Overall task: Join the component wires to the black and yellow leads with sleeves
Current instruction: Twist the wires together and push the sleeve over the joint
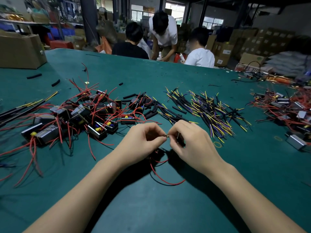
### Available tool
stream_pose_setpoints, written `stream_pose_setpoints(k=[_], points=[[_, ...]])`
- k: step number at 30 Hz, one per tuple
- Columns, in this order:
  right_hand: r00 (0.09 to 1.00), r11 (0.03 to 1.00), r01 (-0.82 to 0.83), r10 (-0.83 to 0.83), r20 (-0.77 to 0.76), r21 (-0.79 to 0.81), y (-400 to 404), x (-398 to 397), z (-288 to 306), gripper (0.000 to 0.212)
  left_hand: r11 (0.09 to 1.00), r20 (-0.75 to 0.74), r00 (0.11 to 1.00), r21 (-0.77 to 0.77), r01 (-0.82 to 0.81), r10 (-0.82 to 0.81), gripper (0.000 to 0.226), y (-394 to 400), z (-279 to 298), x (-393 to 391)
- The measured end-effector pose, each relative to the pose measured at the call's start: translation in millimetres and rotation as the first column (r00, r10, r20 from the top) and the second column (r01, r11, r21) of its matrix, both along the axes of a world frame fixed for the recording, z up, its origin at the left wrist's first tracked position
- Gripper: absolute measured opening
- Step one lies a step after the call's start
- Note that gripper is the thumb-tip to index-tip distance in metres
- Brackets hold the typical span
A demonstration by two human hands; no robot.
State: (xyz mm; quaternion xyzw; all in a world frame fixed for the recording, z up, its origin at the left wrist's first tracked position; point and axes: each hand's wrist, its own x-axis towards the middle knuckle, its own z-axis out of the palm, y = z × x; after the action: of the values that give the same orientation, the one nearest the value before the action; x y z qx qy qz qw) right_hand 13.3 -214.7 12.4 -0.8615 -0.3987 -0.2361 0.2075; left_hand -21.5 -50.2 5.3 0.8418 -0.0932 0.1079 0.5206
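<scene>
My left hand (pixel 143 142) and my right hand (pixel 186 142) meet above the green table, fingertips almost touching. Between them they pinch bare wire ends (pixel 165 136). My left hand's wire is a component's red wire (pixel 161 178), which loops down onto the table below. My right hand's wire belongs to a black and yellow lead (pixel 191 122) that sticks out behind its knuckles. The component itself (pixel 155 153) is mostly hidden under my hands. A pile of components with red wires (pixel 80 118) lies to the left, and a pile of black and yellow leads (pixel 212 110) to the right.
Loose black sleeves (pixel 128 96) lie between the piles and farther back left. Another heap of components (pixel 289 113) sits at the right edge. Long leads (pixel 21 108) lie far left. A cardboard box (pixel 20 49) stands back left. Three people work beyond the green table (pixel 151 207).
</scene>
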Motion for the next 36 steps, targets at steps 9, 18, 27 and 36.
stream_pose_setpoints(k=[9,18,27,36], points=[[0.999,0.999,-0.045,0.045,-0.01,-0.007,-1,0,1,0.006,1.0,0.074,0.997,0.029,0.003,-0.005,0.015,-1,-2,-2],[0.97,0.995,-0.089,0.095,0.224,-0.039,2,3,-1,0.012,0.918,-0.256,0.962,-0.397,-0.015,-0.095,0.023,3,3,2],[0.886,0.881,0.046,0.181,-0.426,0.47,2,9,-7,0.011,0.953,-0.151,0.988,-0.303,-0.017,-0.03,0.007,3,0,3],[0.742,0.856,0.065,0.303,-0.598,0.514,1,9,-1,0.015,0.89,-0.152,0.987,-0.456,-0.021,-0.055,0.016,4,-2,4]])
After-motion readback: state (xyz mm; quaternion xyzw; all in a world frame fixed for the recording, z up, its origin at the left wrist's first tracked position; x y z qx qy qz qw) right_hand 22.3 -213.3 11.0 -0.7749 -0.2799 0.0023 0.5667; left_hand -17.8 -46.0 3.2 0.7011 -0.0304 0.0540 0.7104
